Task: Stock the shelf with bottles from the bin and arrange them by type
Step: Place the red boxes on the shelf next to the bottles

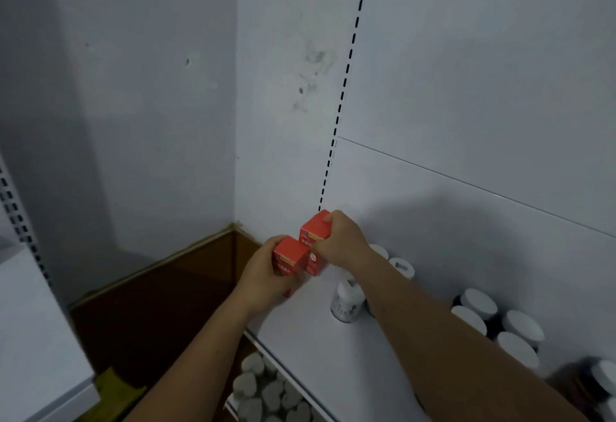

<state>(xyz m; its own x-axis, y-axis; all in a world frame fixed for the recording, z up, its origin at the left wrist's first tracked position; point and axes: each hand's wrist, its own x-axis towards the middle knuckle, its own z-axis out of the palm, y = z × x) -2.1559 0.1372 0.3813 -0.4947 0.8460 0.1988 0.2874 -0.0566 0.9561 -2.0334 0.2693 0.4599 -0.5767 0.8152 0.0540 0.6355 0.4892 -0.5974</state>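
Observation:
Each hand holds a small red box at the far left end of the white shelf (310, 338). My left hand (263, 280) grips the nearer red box (289, 256). My right hand (340, 238) grips the farther red box (313, 231) from its right side, close to the back panel. The two boxes touch. Whether they rest on the shelf is hidden by my hands. Just right of the boxes stands a white bottle (346, 301) with a white cap, with two more white caps (401, 266) behind my right forearm.
Several dark bottles with white lids (500, 321) stand on the shelf at right. On the lower shelf are several white-capped bottles (266, 391). A slotted upright (343, 88) runs up the back panel. Brown floor (150, 305) lies at left, beside another white unit (33, 338).

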